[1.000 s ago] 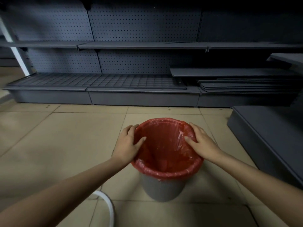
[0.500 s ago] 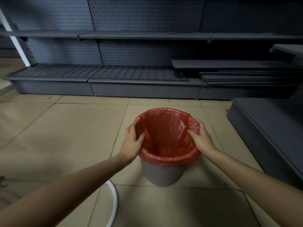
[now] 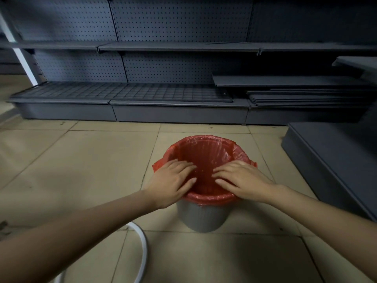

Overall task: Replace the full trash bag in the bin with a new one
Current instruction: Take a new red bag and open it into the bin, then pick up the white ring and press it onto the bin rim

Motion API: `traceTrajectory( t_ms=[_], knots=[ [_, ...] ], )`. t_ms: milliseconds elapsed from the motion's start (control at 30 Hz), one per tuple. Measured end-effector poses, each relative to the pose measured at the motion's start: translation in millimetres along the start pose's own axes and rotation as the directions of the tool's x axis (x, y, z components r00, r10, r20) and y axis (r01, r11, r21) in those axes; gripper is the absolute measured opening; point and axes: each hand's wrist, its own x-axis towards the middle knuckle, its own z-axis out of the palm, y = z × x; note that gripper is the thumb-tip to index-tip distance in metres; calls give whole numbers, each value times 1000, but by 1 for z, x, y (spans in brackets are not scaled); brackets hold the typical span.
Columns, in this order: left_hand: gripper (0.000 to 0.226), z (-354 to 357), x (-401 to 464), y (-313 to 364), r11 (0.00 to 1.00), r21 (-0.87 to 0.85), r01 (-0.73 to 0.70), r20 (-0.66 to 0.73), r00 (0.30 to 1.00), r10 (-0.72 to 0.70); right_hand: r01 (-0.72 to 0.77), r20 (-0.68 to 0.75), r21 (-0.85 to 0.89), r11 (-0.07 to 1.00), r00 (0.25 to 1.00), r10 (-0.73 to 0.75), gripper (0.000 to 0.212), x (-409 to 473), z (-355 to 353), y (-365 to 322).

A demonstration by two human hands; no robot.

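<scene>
A small grey bin (image 3: 201,218) stands on the tiled floor, lined with a red trash bag (image 3: 204,154) whose edge is folded over the rim. My left hand (image 3: 173,180) lies flat on the near left of the rim, fingers straight and reaching over the opening. My right hand (image 3: 242,180) lies flat on the near right of the rim, fingers pointing inward. Both hands press on the bag at the rim. The inside of the bag looks empty as far as I can see.
Dark grey store shelving (image 3: 163,94) with pegboard backs runs along the far side. A low grey platform (image 3: 334,160) stands at the right. A white curved tube (image 3: 142,250) lies on the floor near my left arm.
Both hands moved from gripping the sides of the rim to lying flat on its near edge, fingers over the opening. The bag's edge now sticks out at left and right.
</scene>
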Motion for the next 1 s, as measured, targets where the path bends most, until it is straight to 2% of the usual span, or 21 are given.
traceTrajectory(
  t_ms=[100,233,433,600,767,867,1000],
  knots=[
    [63,3,-14,-2,999,19,-31,80,996,29,28,53,10,1000,998,-29,71,-10,2,6],
    [57,4,-24,-7,994,93,-63,65,996,57,14,71,58,998,997,-18,83,-23,2,18],
    [57,-3,-34,-18,996,72,-55,21,998,54,32,-41,-17,999,999,-33,58,-7,-16,4],
    [47,-28,-57,-32,994,106,15,-63,998,-8,84,-141,-6,996,986,-84,55,37,-27,-41],
    [41,-38,-109,-65,967,148,207,-121,974,-190,177,-248,38,983,955,-163,49,84,-23,-116],
    [42,-29,-148,-80,928,115,355,-166,928,-335,214,-246,115,970,952,-180,42,104,-9,-166],
    [43,-9,-195,-83,864,23,504,-190,850,-491,230,-200,218,948,962,-187,55,120,28,-224]
  ],
)
